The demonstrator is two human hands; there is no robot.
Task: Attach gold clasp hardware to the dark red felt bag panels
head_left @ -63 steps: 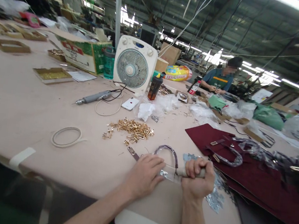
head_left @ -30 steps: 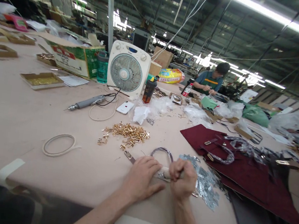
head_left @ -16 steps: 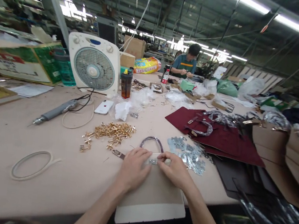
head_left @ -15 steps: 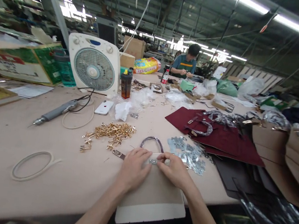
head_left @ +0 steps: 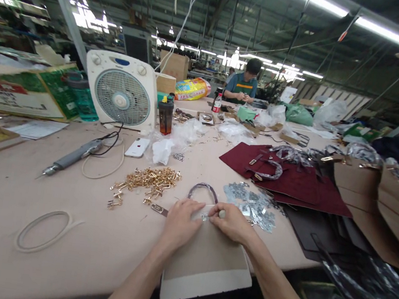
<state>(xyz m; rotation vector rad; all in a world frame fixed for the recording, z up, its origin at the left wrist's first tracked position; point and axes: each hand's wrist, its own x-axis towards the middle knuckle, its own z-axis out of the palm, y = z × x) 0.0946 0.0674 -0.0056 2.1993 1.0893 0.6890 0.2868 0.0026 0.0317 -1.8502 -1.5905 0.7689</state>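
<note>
A beige bag panel [head_left: 208, 263] with a pale strip along its near edge lies in front of me, overhanging the table's edge. My left hand [head_left: 183, 220] rests flat on its upper left part, fingers stretched out. Between my hands a small silver metal plate [head_left: 204, 217] sits on the panel. My right hand [head_left: 233, 224] is closed in a pinch at the plate's right end; what the fingertips hold is hidden. A pale round thing [head_left: 222, 214] shows at those fingers. Beyond them arches a dark wrapped handle [head_left: 205, 186]. A brown strap with gold hardware [head_left: 159, 209] sticks out at left.
Gold fittings [head_left: 153, 181] lie heaped at left, silver plates [head_left: 251, 205] at right. Burgundy bag panels [head_left: 291, 179] are stacked further right. Also on the table are a grey power screwdriver [head_left: 73, 156], a phone [head_left: 137, 147], a tape coil [head_left: 43, 232] and a fan [head_left: 121, 92]. A co-worker [head_left: 243, 84] sits opposite.
My right fingers have curled further in over the plate's right end, and the pale round thing shows more clearly. My left hand stays flat on the panel. The view has shifted slightly.
</note>
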